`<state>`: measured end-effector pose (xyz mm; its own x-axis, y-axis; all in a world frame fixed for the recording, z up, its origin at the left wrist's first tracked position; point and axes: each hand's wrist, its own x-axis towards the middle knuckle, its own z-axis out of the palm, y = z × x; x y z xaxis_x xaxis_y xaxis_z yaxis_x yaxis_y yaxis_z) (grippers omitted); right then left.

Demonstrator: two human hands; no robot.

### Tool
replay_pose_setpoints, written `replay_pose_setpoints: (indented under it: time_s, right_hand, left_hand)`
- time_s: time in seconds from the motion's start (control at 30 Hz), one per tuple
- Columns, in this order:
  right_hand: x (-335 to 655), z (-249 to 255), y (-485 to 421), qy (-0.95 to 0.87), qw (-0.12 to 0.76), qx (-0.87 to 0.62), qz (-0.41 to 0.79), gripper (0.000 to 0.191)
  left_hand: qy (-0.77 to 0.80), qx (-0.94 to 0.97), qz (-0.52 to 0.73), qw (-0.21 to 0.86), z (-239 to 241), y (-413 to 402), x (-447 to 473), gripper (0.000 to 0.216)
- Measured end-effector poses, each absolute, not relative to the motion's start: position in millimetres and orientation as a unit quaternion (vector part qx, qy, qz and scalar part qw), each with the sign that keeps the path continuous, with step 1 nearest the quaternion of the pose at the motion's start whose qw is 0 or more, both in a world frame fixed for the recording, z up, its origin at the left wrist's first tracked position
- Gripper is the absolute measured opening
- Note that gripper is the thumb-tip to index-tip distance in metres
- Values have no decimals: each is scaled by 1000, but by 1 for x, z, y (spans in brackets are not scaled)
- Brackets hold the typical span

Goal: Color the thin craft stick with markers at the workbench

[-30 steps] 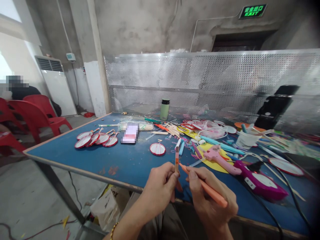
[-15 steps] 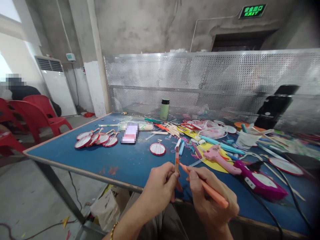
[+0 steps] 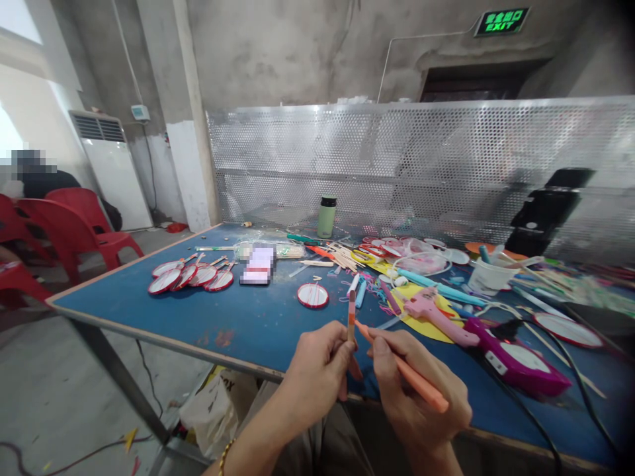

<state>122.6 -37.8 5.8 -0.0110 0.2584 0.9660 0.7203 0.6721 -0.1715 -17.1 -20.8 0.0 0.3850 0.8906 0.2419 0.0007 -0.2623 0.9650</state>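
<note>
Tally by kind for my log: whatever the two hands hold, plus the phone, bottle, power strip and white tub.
Orange marker, in the right hand: 1
Banded wooden stick, in the left hand: 1
Phone: 1
Green bottle: 1
Purple power strip: 1
White tub: 1
Total: 6

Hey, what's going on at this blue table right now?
At the blue table, a person's left hand holds a small banded stick upright. The right hand grips an orange marker, its tip close beside the stick; whether they touch is hard to tell. Red-rimmed white discs and a pink glue gun lie on the table.
</note>
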Motion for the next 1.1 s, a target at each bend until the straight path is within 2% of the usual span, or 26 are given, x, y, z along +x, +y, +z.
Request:
replay_pose_setpoints:
  time_s: [1.1]
  right_hand:
    - [123, 7, -37, -676, 611, -360, -200, 15]
  left_hand:
    - [344, 664, 441, 496, 0, -20, -15, 26]
